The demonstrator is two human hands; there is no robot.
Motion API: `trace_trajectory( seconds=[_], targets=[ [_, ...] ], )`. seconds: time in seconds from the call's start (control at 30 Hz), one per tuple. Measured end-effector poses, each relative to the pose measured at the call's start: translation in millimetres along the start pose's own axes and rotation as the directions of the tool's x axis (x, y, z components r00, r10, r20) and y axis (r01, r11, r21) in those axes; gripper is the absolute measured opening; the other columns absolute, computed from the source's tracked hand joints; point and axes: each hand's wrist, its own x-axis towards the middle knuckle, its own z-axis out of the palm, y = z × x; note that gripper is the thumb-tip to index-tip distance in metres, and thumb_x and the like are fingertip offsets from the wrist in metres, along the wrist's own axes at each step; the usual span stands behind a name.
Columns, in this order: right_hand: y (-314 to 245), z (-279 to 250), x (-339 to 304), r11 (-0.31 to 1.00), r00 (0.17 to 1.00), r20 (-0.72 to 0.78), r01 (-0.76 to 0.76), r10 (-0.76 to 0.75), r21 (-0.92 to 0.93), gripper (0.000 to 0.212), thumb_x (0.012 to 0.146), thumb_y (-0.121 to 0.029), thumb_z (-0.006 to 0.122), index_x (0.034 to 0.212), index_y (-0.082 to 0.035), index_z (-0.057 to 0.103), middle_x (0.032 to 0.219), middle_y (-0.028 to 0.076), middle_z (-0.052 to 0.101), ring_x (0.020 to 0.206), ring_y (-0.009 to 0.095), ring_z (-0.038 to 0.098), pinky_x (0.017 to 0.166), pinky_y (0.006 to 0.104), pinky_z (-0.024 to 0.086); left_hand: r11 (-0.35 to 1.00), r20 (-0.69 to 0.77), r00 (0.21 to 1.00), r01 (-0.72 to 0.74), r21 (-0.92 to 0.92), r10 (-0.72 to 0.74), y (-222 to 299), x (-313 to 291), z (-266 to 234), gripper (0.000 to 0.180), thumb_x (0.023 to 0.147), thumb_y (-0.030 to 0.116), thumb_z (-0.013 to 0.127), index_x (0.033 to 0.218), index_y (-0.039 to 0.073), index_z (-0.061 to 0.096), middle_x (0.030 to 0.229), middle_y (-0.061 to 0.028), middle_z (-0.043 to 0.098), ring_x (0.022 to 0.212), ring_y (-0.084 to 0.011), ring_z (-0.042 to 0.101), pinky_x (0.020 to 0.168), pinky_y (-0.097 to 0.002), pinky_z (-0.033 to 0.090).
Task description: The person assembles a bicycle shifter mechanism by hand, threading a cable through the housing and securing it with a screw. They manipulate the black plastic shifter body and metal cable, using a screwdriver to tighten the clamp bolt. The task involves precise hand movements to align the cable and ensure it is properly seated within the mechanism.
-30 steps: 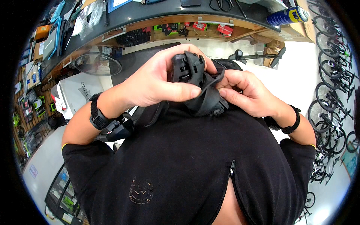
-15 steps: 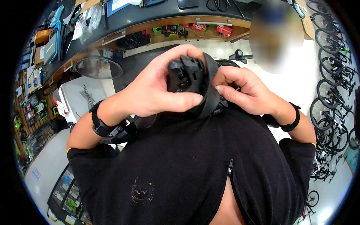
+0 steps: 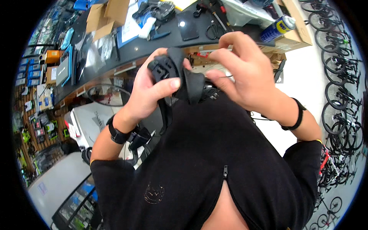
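Black brake-lever hood, rubbery and partly peeled, sits at chest height above the dark workbench. I log the left hand closed around it, thumb pressed on the flap. Right hand pinches the hood's right edge, fingers curled; blue spray can lies beyond.

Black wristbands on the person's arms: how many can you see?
2: one black wristband on the left wrist, one thinner black wristband on the right wrist. None seem hidden.
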Motion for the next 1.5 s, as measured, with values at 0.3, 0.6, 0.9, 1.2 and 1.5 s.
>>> trace_trajectory(
  seconds=[0.3,0.6,0.9,1.2,1.5],
  targets=[
    [-5.9,-0.4,29.3,0.977,0.992,0.112,-0.076,0.054,0.201,0.046,0.082,-0.039,0.071,0.108,-0.005,0.054,0.092,0.015,0.048,0.071,0.036,0.059,0.060,0.0419,0.050,0.992,-0.037,0.998,-0.064,-0.109,0.060,7.5,25.9,3.8,0.045,0.079,0.012,0.073,0.115,0.004,0.048,0.109,-0.0047,0.056,0.098,-0.0117,0.054,0.092,-0.0287,0.044],
    [5.8,2.6,34.3,0.970,0.990,-0.092,-0.083,0.107,0.227,0.032,0.084,-0.020,0.065,0.110,-0.003,0.057,0.096,0.013,0.049,0.072,0.033,0.059,0.061,0.0405,0.049,0.982,-0.116,0.978,-0.180,-0.056,0.173,18.1,42.0,16.1,0.044,0.083,-0.002,0.065,0.120,0.004,0.042,0.104,-0.0022,0.056,0.090,-0.0075,0.055,0.079,-0.0227,0.046],
    [7.9,12.2,53.4,0.958,0.887,-0.385,-0.177,0.255,0.227,0.017,0.085,-0.016,0.061,0.096,-0.003,0.061,0.096,0.019,0.052,0.077,0.040,0.060,0.068,0.0453,0.051,0.826,-0.161,0.831,-0.470,0.310,0.533,17.5,51.8,25.5,0.064,0.076,0.004,0.073,0.130,0.000,0.040,0.123,-0.0095,0.044,0.113,-0.0174,0.045,0.101,-0.0340,0.037],
    [2.4,11.3,57.3,0.796,0.814,-0.396,-0.127,0.425,0.592,0.009,0.091,-0.004,0.061,0.095,0.003,0.060,0.089,0.008,0.054,0.058,0.007,0.050,0.052,0.0238,0.043,0.419,0.085,0.544,-0.727,0.543,0.835,32.1,53.0,33.3,0.055,0.071,0.002,0.076,0.116,0.001,0.045,0.116,-0.0130,0.046,0.092,-0.0162,0.053,0.076,-0.0256,0.046],
    [1.3,-16.1,49.7,0.929,0.928,-0.328,-0.049,0.178,0.367,0.025,0.081,-0.005,0.071,0.101,-0.003,0.058,0.088,0.007,0.058,0.062,0.014,0.061,0.052,0.0298,0.046,0.165,0.239,0.425,-0.719,0.675,0.873,42.8,39.2,26.1,0.051,0.066,0.009,0.085,0.107,0.004,0.055,0.110,-0.0148,0.054,0.093,-0.0227,0.057,0.076,-0.0305,0.049]
  ],
)
